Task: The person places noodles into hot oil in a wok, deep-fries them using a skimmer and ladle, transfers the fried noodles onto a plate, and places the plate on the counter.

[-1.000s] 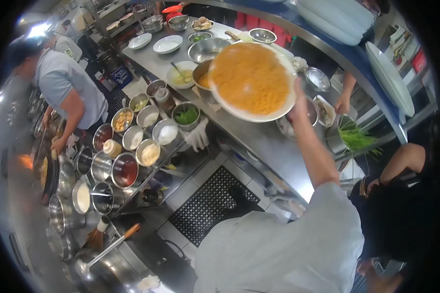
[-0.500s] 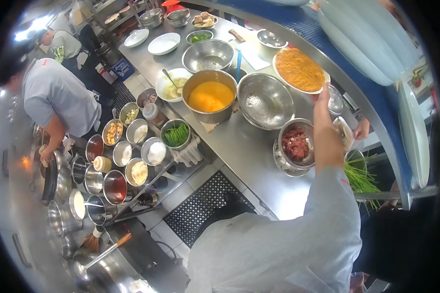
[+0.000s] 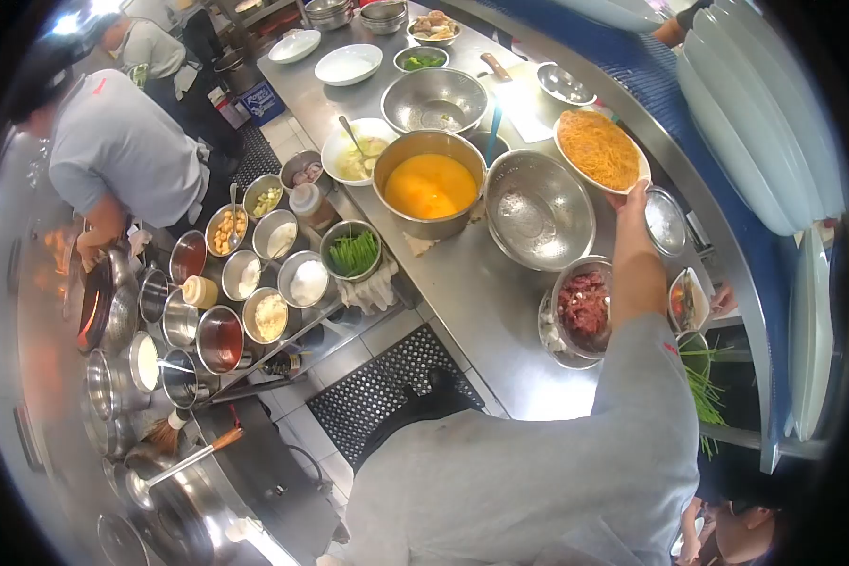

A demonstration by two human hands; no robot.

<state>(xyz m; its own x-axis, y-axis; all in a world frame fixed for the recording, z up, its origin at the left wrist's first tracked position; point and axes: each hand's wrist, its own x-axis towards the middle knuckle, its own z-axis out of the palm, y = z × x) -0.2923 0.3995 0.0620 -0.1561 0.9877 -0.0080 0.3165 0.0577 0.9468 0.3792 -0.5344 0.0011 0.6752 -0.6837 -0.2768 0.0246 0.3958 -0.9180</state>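
My right hand [image 3: 629, 196] grips the near edge of a white oval plate [image 3: 643, 182] heaped with orange shredded food [image 3: 598, 151], held out over the far side of the counter. The thumb and fingers close on its rim, partly hidden beneath it. Just left of the plate is an empty metal bowl [image 3: 541, 209]. Nearer me, a metal bowl of raw red meat [image 3: 584, 304] stands beside my forearm. My left hand does not show.
A pot of orange liquid [image 3: 429, 186], a colander [image 3: 434, 99] and a cleaver [image 3: 526, 104] are on the steel counter [image 3: 462, 274]. Ingredient tins stand left, near a co-worker [image 3: 127, 146] by a flaming wok. Large plates [image 3: 755, 123] stack on the blue shelf at right.
The plate has moved from close to the camera to farther out and right, in my right hand. More of the counter's bowls show. The view has shifted slightly.
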